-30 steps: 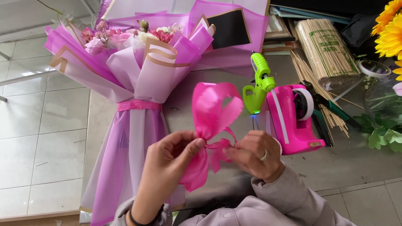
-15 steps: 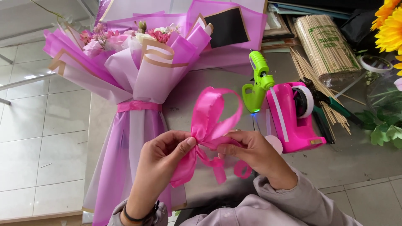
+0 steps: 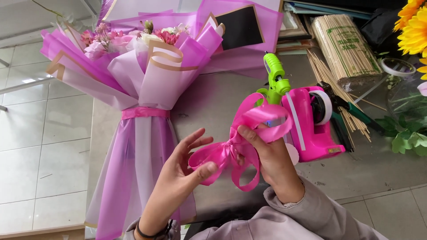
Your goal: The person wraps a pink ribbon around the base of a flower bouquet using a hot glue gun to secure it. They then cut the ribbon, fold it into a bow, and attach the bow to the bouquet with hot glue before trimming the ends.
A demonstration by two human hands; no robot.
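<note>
A bright pink ribbon bow (image 3: 235,146) is held between both hands above a grey table (image 3: 213,98). My right hand (image 3: 271,160) pinches the bow at its knot, with one loop arching over the fingers. My left hand (image 3: 184,171) has its thumb on the left loop and its fingers spread apart. To the left lies a bouquet (image 3: 133,89) wrapped in pink and lilac paper, tied with a pink band (image 3: 144,112), its flowers pointing away from me.
A green glue gun (image 3: 275,78) and a pink tape dispenser (image 3: 311,120) stand just right of the bow. Bundles of bamboo sticks (image 3: 342,49), green-handled cutters (image 3: 351,118), a tape roll (image 3: 398,66) and sunflowers (image 3: 416,31) fill the right side. Tiled floor (image 3: 44,133) lies left.
The bow has turned from upright to sideways, its loops now spread left and right. My left hand has opened its fingers, and my right hand has shifted onto the knot.
</note>
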